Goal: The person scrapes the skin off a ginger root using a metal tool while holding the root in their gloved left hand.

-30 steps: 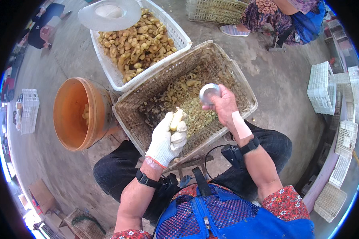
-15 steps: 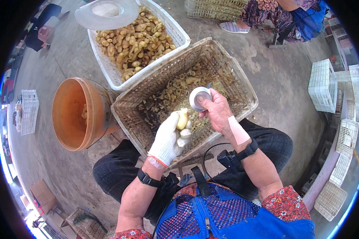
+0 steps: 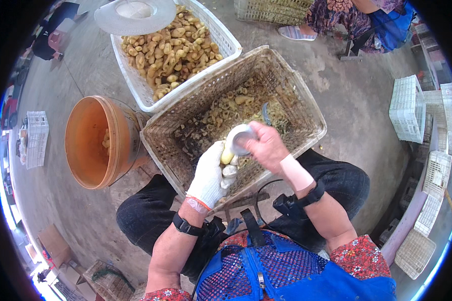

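Observation:
My left hand (image 3: pixel 207 173), in a white glove, is closed round a pale yellow piece of ginger (image 3: pixel 227 155). In my bare right hand (image 3: pixel 270 149) is a round, silver-white, ring-shaped tool (image 3: pixel 234 137), blurred by motion. The tool overlaps the top of the ginger; whether its edge touches cannot be told. Both hands hang over the near part of a dirty plastic crate (image 3: pixel 299 83). Peelings and scraps (image 3: pixel 221 114) cover its bottom. A curved bluish-grey strip (image 3: pixel 265 114) shows just beyond my right hand; whether it belongs to the tool is unclear.
Beyond the crate stands a white basket (image 3: pixel 230 42) heaped with ginger (image 3: pixel 171 55), a pale mesh hat (image 3: pixel 135 20) over its corner. An orange bucket (image 3: pixel 88 145) is at the left, a few pieces inside. Stacked crates (image 3: pixel 407 110) line the right. Another person (image 3: pixel 336 20) sits far right.
My right hand has moved left and slightly up, bringing the round tool from beside the ginger onto its upper end. My left hand has stayed nearly still.

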The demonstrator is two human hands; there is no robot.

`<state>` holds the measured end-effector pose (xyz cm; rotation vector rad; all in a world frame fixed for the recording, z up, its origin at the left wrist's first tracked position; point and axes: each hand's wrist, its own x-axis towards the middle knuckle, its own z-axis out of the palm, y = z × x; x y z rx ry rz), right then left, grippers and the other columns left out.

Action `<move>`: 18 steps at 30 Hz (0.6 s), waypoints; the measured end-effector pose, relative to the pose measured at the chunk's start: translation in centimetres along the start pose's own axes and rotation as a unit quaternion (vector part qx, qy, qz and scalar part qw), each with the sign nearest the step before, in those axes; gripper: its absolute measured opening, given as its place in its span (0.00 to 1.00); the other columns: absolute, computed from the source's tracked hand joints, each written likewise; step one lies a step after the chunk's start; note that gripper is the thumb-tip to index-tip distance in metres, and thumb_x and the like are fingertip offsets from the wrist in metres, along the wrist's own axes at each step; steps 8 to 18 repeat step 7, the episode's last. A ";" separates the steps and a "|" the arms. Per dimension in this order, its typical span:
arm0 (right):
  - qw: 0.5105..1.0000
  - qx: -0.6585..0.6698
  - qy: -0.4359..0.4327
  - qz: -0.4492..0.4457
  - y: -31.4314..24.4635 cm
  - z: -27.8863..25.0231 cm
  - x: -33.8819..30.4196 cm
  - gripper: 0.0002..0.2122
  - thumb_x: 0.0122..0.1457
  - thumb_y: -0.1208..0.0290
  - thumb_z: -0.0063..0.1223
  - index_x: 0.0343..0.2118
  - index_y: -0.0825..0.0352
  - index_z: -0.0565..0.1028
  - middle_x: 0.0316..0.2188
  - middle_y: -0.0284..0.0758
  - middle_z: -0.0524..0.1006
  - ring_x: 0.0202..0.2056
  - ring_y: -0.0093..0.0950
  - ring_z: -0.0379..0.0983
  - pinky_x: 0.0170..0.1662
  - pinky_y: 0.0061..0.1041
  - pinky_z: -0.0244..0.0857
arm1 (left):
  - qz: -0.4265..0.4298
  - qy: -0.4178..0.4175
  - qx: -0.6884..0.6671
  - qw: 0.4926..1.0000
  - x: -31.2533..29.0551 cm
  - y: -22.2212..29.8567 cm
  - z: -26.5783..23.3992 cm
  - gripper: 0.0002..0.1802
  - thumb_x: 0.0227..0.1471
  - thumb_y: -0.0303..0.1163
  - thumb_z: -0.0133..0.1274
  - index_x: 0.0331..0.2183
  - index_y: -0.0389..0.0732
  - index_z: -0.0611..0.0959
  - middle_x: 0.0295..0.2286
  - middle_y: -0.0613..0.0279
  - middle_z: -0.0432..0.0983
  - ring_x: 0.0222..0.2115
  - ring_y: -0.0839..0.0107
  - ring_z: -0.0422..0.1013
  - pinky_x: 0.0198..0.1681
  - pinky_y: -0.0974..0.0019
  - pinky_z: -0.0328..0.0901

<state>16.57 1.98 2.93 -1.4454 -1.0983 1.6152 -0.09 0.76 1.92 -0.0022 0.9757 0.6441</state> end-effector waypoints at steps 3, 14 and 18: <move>0.995 -0.096 0.023 -0.004 0.1 -0.4 0.6 0.07 0.54 0.71 0.58 0.32 0.68 0.74 0.27 0.35 0.78 0.29 0.23 0.71 0.35 0.26 0.66 | 0.012 0.014 0.056 0.998 -0.1 -0.2 -0.2 0.14 0.61 0.43 0.40 0.35 0.44 0.74 0.18 0.66 0.67 0.08 0.82 0.55 0.05 0.80 0.47; 0.970 -0.179 0.163 -0.018 2.6 -3.7 3.2 0.07 0.52 0.74 0.57 0.34 0.69 0.74 0.30 0.39 0.79 0.33 0.28 0.76 0.38 0.28 0.69 | 0.040 0.012 0.108 0.993 -0.8 0.2 0.7 0.14 0.60 0.43 0.41 0.36 0.44 0.74 0.17 0.65 0.67 0.08 0.81 0.55 0.05 0.80 0.48; 0.970 -0.179 0.163 -0.018 2.6 -3.7 3.2 0.07 0.52 0.74 0.57 0.34 0.69 0.74 0.30 0.39 0.79 0.33 0.28 0.76 0.38 0.28 0.69 | 0.040 0.012 0.108 0.993 -0.8 0.2 0.7 0.14 0.60 0.43 0.41 0.36 0.44 0.74 0.17 0.65 0.67 0.08 0.81 0.55 0.05 0.80 0.48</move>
